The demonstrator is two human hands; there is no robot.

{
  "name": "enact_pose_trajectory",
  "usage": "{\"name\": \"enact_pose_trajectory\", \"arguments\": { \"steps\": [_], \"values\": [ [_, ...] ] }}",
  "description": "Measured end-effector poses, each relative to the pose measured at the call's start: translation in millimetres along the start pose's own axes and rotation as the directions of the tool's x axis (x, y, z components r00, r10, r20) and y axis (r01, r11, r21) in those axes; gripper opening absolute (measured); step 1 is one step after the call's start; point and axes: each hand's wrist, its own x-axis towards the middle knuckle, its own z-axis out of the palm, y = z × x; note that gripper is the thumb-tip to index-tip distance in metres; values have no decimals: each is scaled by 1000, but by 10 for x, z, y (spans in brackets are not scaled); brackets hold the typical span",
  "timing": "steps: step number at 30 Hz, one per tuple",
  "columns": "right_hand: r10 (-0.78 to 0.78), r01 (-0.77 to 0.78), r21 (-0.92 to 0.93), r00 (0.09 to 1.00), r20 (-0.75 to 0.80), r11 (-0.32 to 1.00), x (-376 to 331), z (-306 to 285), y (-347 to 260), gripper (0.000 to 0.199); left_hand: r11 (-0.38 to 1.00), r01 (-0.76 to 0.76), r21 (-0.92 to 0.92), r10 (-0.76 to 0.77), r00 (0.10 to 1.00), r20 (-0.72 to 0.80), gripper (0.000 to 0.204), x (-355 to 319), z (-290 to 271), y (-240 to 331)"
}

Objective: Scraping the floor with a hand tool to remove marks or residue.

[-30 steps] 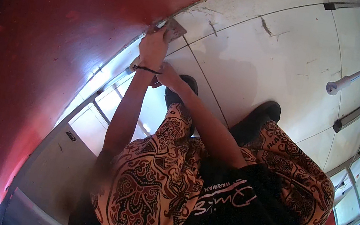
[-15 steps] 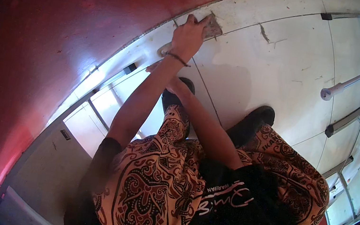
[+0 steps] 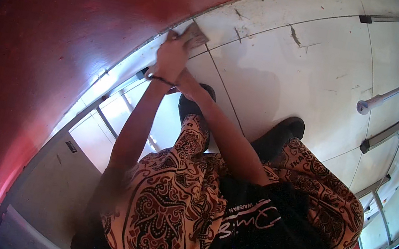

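My left hand (image 3: 170, 61), with a dark bracelet at its wrist, is closed around a putty knife (image 3: 195, 37). Its wide, grey-brown blade lies on the white tiled floor (image 3: 250, 80), close to the foot of the red wall (image 3: 96, 15). A pale rounded end, likely of the handle, shows beside the wrist. Motion smears this hand a little. My right hand (image 3: 185, 85) reaches across beneath the left wrist. Its fingers are mostly hidden there, so whether it holds anything does not show.
Dark shoes (image 3: 283, 134) stand on the floor below my hands. To the left is a grey panel with a metal frame (image 3: 59, 164). On the right lie a pole with a pale grip (image 3: 368, 105) and metal rack legs (image 3: 387, 133). Dark scuffs mark the tiles.
My left hand has drawn the putty knife back toward me and to the left, along the wall's foot. Dark marks now show where the blade was. The right hand has shifted only slightly.
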Motion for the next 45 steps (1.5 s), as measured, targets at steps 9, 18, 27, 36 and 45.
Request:
{"name": "enact_pose_trajectory", "arguments": {
  "steps": [9,18,27,36,45],
  "values": [
    [-488,495,-137,869,82,858,27,-58,21,32,964,-213,-159,206,977,-58,40,503,197,750],
    [-109,277,323,885,-453,905,-241,195,-327,44,826,398,-400,-253,895,368,42,-278,-320,-46],
    [-95,511,179,465,-880,840,-338,49,-512,31,947,124,-295,-25,948,318,38,208,155,252],
    [-301,522,-187,141,-943,832,-494,-668,-928,33,890,-31,-455,168,950,264,41,513,338,989],
    [-204,479,105,548,-811,871,-498,-26,-514,36,907,246,-343,-39,858,511,46,92,52,182]
  ]
}}
